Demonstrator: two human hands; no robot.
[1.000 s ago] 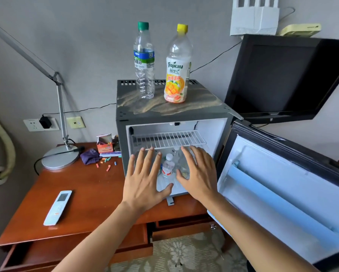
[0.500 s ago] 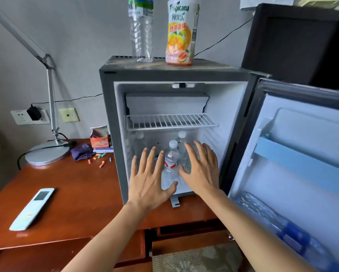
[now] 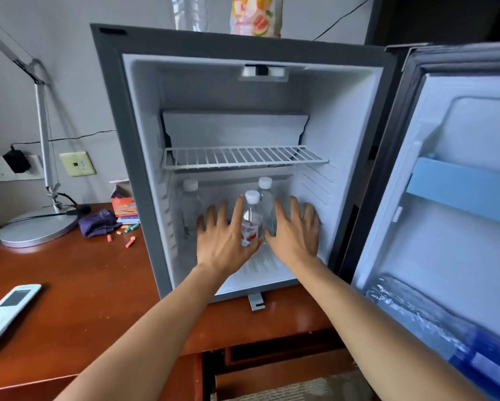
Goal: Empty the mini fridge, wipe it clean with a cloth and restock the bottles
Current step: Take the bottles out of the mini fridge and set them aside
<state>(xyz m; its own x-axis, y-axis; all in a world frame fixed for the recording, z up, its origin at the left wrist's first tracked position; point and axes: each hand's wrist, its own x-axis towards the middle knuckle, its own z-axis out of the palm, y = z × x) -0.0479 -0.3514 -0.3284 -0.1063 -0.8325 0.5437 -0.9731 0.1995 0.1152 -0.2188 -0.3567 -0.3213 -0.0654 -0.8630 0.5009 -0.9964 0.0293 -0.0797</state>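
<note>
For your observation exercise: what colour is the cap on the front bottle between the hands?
White, on the front bottle; the head view shows it clearly.

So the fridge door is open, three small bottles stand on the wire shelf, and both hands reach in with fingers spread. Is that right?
Not quite. In the head view the wire shelf is bare; the three small bottles stand on the fridge floor below it. The door is open, and the left hand and right hand reach in, fingers spread.

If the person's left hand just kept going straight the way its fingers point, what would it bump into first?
Probably the fridge's back wall. The left hand, fingers spread, points into the gap between the left bottle and the red-labelled bottle, which sits right by its thumb side. Depth is hard to judge, so it might brush that bottle first.
</note>
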